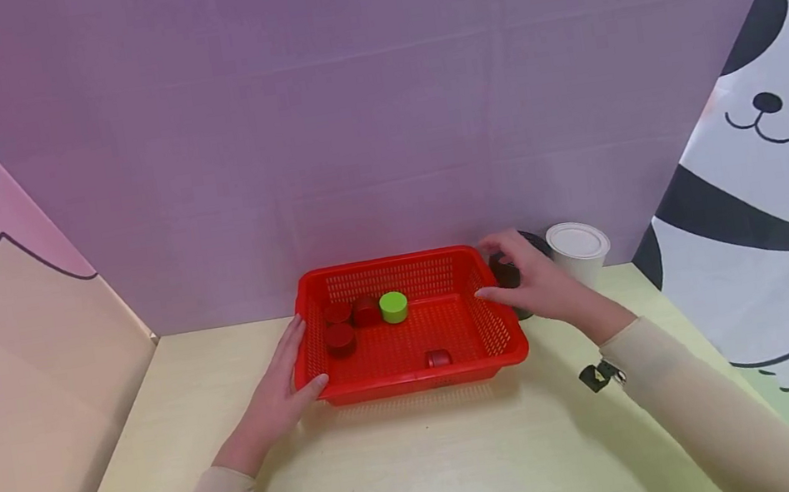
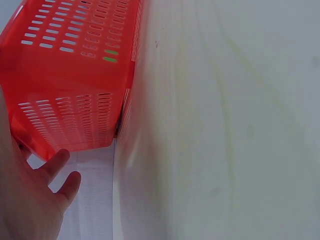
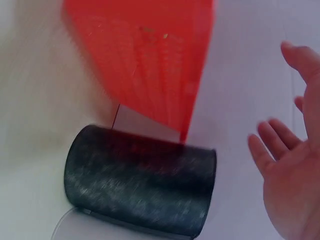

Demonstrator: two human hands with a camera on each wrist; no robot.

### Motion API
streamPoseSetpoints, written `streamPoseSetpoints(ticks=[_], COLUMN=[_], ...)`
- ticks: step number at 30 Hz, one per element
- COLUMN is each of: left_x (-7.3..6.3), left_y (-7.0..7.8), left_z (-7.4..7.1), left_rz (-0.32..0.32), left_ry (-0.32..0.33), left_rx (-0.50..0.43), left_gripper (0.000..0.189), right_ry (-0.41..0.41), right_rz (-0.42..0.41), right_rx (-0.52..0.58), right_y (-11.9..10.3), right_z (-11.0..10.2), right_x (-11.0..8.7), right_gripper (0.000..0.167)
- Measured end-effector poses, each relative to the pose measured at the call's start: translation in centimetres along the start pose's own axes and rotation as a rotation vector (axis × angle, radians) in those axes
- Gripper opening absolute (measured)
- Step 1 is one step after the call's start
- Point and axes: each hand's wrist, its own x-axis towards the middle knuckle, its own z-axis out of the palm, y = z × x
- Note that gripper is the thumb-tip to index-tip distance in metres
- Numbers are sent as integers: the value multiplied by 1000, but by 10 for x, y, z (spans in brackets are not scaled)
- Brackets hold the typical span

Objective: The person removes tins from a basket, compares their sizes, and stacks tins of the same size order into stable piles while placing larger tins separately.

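Observation:
A red plastic basket (image 1: 387,381) stands on the table, its sides pierced with slots. Inside are a bright green round lid-like piece (image 1: 394,307) and several dark red round pieces (image 1: 340,340). My left hand (image 1: 276,401) rests against the basket's left end, thumb at the front corner and fingers extended along the side. Over the right end hovers my right hand (image 1: 532,281), thumb and fingers spread and holding nothing. In the right wrist view it is apart from the basket (image 3: 145,55), and a black cylindrical can (image 3: 140,180) stands close by.
A white lidded can (image 1: 578,244) stands right beside the black one, near the back wall. The pale wooden table (image 1: 426,468) stretches in front of the basket. Purple cloth (image 1: 376,114) hangs behind, with cartoon panels at both sides.

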Motion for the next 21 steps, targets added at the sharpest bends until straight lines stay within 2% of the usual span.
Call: streamPoseSetpoints(ticks=[3,6,9,21], left_x=[0,0,0,-1], left_y=[-1,-1,-2,-3], left_z=[0,1,1,1], left_rz=[14,16,13,6], left_ry=[2,1,1,1], left_rx=[8,7,5,1], left_gripper=[104,104,105,108], right_ry=[-120,-216,-294,-607], right_rz=[42,47,34,102], right_rx=[32,36,18,36], right_y=[-12,-21,-28,-49], right_z=[1,4,8,19], right_x=[8,15,22,55], right_gripper=[67,65,63,68])
